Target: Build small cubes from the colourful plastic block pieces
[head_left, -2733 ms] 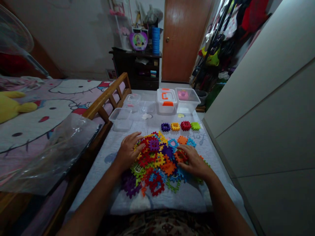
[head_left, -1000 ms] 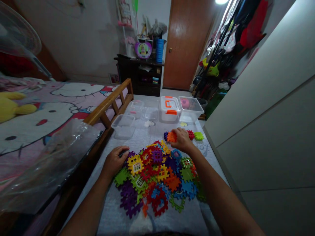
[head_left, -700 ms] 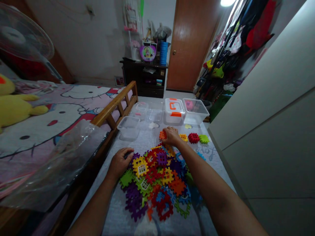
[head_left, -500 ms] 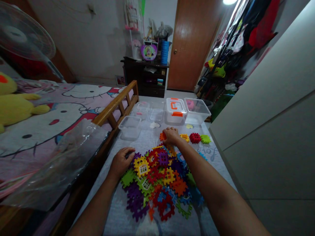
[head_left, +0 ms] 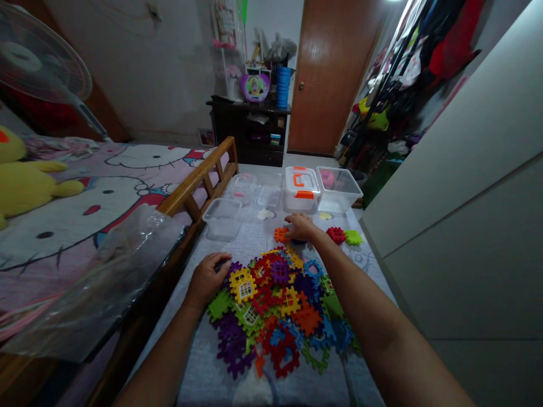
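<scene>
A heap of colourful plastic interlocking building tiles (head_left: 271, 305) with notched edges covers the middle of the cloth. My left hand (head_left: 208, 277) rests at the heap's left edge, fingers loosely bent and thumb apart, beside a purple tile (head_left: 236, 268). My right hand (head_left: 302, 227) is stretched out beyond the heap, fingers extended and apart from the thumb, over a short row of tiles. An orange tile (head_left: 280, 234) lies at its fingertips. Something dark shows under the palm, mostly hidden. Right of the wrist lie a red tile (head_left: 335, 235) and a lime green tile (head_left: 353, 237).
Behind the row stand a lidded clear box with orange clips (head_left: 302, 195) and an open clear box (head_left: 339, 189). More clear containers (head_left: 223, 220) stand to the left. A wooden bed rail (head_left: 199, 181) borders the left side, a pale cabinet (head_left: 458, 215) the right.
My right hand has shifted slightly up and right, from the orange tile over the row, and its fingers have straightened. The yellow tile is now hidden behind it. My left hand stays put.
</scene>
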Tool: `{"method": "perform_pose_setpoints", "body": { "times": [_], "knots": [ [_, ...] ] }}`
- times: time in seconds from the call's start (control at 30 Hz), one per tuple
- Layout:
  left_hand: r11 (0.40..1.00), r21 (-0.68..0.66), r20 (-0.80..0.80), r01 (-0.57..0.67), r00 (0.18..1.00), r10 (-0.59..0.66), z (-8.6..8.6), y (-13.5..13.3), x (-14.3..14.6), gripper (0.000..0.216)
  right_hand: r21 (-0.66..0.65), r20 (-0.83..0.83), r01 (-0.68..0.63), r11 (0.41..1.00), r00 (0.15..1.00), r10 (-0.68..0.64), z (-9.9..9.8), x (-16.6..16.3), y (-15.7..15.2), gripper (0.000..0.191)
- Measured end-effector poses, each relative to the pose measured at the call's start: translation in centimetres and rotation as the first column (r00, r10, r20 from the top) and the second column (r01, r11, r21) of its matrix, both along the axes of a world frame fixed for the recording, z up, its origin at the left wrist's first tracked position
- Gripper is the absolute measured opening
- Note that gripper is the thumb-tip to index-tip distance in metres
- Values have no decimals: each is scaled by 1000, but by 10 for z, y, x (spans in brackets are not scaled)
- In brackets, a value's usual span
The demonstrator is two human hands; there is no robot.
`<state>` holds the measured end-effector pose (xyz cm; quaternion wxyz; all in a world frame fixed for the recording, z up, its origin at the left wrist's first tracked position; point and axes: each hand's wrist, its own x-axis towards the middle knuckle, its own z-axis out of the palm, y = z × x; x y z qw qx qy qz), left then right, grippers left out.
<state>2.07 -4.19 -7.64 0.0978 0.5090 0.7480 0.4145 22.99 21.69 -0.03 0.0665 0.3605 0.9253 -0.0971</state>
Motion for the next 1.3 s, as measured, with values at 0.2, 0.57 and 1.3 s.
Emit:
{"method": "perform_pose_setpoints", "body": {
  "times": [0.2, 0.57, 1.3],
  "knots": [
    [1000, -11, 6, -6, 1000, 6, 2, -1, 1, 29, 30, 72, -82, 996, 994, 80, -11, -13, -18, 51],
    [1000, -8, 13, -11, 1000, 11, 2, 0, 1, 30, 30, 98, -110, 994, 990, 106, -9, -17, -21, 60],
    [999, -26, 3, -21, 1000, 21, 7, 0, 2, 30, 70, 119, -68, 995, 991, 59, -13, 28, 2, 58]
  ]
}}
